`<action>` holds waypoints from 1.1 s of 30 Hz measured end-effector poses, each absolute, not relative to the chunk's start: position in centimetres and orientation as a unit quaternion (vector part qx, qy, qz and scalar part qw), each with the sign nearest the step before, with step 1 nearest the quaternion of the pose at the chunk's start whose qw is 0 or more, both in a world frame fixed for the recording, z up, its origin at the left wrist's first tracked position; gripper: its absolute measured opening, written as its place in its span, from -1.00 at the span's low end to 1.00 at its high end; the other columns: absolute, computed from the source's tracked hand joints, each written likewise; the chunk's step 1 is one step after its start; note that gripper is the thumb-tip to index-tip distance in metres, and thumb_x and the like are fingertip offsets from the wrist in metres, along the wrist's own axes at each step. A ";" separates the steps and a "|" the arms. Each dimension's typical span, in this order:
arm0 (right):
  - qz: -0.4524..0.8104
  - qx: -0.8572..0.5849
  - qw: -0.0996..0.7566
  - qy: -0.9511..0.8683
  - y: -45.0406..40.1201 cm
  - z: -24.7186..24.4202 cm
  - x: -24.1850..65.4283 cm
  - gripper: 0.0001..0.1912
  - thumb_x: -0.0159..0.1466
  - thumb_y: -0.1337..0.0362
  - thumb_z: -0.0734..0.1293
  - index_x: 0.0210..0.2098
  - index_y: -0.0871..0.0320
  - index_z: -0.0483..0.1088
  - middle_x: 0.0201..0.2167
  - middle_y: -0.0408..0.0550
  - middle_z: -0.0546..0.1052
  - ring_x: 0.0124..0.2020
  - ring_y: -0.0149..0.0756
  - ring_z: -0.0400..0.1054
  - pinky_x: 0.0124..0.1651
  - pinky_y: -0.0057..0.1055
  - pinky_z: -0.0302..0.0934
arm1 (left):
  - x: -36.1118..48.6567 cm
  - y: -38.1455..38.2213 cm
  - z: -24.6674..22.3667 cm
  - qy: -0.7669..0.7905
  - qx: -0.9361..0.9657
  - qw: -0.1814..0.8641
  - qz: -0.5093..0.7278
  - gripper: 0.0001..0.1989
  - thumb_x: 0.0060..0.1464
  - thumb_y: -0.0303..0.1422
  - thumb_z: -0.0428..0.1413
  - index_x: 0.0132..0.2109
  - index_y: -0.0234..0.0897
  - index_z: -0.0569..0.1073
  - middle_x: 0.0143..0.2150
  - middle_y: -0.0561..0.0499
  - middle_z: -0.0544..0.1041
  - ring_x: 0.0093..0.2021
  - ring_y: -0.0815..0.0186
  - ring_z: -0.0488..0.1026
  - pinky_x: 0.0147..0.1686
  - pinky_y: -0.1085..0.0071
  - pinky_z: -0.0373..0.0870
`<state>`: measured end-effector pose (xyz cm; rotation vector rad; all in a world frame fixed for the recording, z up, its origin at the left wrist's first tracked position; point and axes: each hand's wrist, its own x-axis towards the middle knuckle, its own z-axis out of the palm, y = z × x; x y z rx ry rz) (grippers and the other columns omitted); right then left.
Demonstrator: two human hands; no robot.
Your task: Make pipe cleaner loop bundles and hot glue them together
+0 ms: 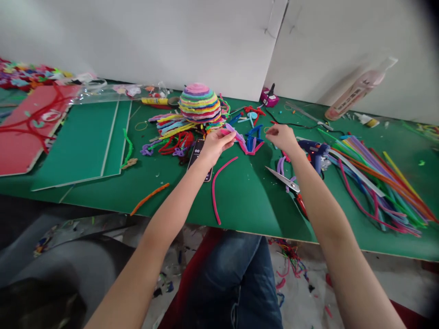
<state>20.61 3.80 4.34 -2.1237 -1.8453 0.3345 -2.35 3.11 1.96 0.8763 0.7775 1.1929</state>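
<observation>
My left hand (218,144) pinches a bent pink-and-purple pipe cleaner (242,142) that angles out to the right over the table. Just to the right, my right hand (283,138) is raised with its fingertips drawn together; whatever they hold, if anything, is hidden. Behind my left hand sits a striped dome of coiled pipe cleaners (200,104). A phone (196,156) lies partly under my left hand. Below the hands, a single pink pipe cleaner (214,189) curves on the table. Blue bent pieces (254,132) lie between the hands.
Open scissors (283,178) and a blue glue gun (314,150) lie by my right forearm. A bundle of coloured pipe cleaners (380,183) is at right. A pink bottle (356,91) leans at the wall. Green boards (82,141) and an orange pipe cleaner (149,198) are at left.
</observation>
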 end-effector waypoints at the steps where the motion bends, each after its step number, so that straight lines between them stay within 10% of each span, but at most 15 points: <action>1: 0.110 -0.751 0.157 -0.632 5.7 3.9 20.5 -0.72 0.16 0.34 0.29 -0.14 0.16 0.51 -0.18 0.04 0.57 -0.10 -0.12 0.42 -0.07 -0.26 0.29 | -2.3 3.1 2.0 0.344 0.392 0.670 0.528 -0.90 -0.05 -0.48 0.27 -0.45 -0.34 0.50 -0.51 0.11 0.49 -0.49 0.56 0.43 -0.38 0.58 0.41; 11: 0.065 -0.687 0.102 -0.716 11.9 1.4 19.2 -0.77 0.12 0.26 0.40 -0.20 0.10 0.55 0.06 0.06 0.45 0.17 0.14 0.18 0.18 0.13 0.02 | -2.3 2.8 2.7 0.354 0.405 0.673 0.508 -0.93 -0.02 -0.46 0.25 -0.40 -0.32 0.50 -0.50 0.12 0.49 -0.47 0.53 0.44 -0.33 0.54 0.44; 22: 0.198 -0.602 0.313 -0.708 5.7 5.1 21.0 -0.65 0.20 0.36 0.24 -0.02 0.13 0.41 -0.36 -0.09 0.56 -0.32 -0.26 0.43 -0.13 -0.22 0.31 | -2.1 2.5 2.3 0.366 0.441 0.663 0.481 -0.91 -0.03 -0.41 0.26 -0.40 -0.31 0.49 -0.49 0.11 0.49 -0.45 0.52 0.44 -0.30 0.52 0.45; 27: 0.264 -0.596 0.446 -0.613 -1.3 5.9 20.4 -0.86 0.03 0.25 0.44 -0.43 0.11 0.42 -0.50 -0.15 0.48 -0.45 -0.35 0.35 -0.35 -0.35 0.28 | -1.5 1.6 2.2 0.352 0.454 0.677 0.459 -0.89 -0.04 -0.41 0.27 -0.43 -0.32 0.48 -0.51 0.10 0.49 -0.47 0.53 0.43 -0.33 0.55 0.42; 33: 0.412 -0.533 0.533 -0.512 -5.4 4.4 20.3 -0.74 0.01 0.09 0.49 -0.34 0.06 0.51 -0.52 -0.22 0.43 -0.52 -0.48 0.25 -0.46 -0.45 0.21 | -0.7 0.7 2.1 0.351 0.468 0.688 0.429 -0.89 -0.07 -0.42 0.28 -0.45 -0.32 0.49 -0.51 0.08 0.48 -0.49 0.52 0.41 -0.40 0.57 0.38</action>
